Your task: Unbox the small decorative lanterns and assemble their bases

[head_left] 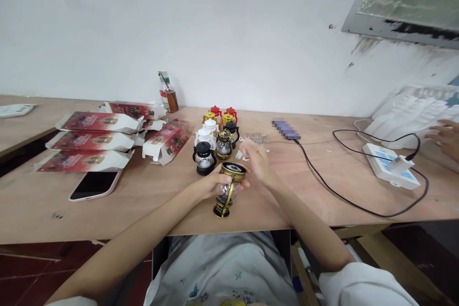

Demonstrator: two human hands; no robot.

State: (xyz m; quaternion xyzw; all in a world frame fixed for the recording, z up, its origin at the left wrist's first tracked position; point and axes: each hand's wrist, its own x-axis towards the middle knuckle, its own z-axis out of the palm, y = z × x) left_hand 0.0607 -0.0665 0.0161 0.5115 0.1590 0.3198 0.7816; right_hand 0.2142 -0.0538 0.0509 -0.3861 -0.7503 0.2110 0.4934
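Note:
My left hand (211,184) is wrapped round a small black-and-gold lantern (226,193) with a clear globe. It is held upside down and a little tilted, its open base facing up, above the front of the table. Beyond and to the right of that base, my right hand (255,160) hovers with its fingers curled together; whatever is in them is hidden. Close past its fingers lie small white pieces (239,155) and a heap of screws (257,138). Just ahead stand a black lantern (204,158) and another black-and-gold lantern (224,145).
White, gold and red lanterns stand in rows behind. Red printed boxes (91,141) and a phone (96,185) lie left, a bottle (168,95) by the wall. Rightward are a second phone (286,129), its cable, a power strip (390,167) and another person's hand (446,136).

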